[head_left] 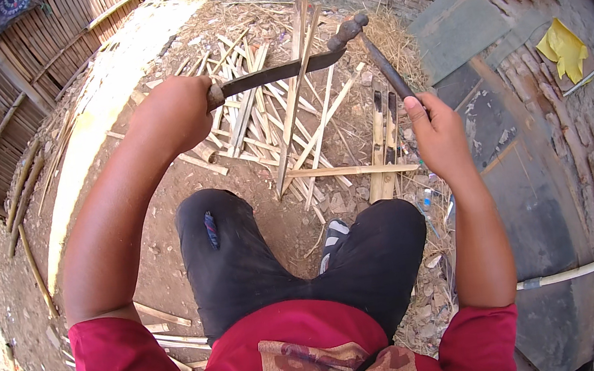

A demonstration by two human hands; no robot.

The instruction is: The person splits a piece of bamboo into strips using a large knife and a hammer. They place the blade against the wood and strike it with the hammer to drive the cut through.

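My left hand (pixel 177 115) is closed round the wooden handle of a machete (pixel 263 78), its dark blade pointing right. The blade lies across a long split bamboo strip (pixel 295 106) that stands tilted upward; whether it is sunk into the bamboo I cannot tell. In my right hand (pixel 440 133) is the dark shaft of a hammer (pixel 386 65). Its rounded head lies at the blade's tip, seemingly against its upper edge.
A pile of split bamboo strips (pixel 251 127) covers the ground ahead. Two dark-marked bamboo lengths (pixel 381 145) lie by my right knee. On the right are a brick wall (pixel 579 138), dark panels (pixel 520 177) and a yellow cloth (pixel 563 49). A bamboo fence (pixel 65 51) stands left.
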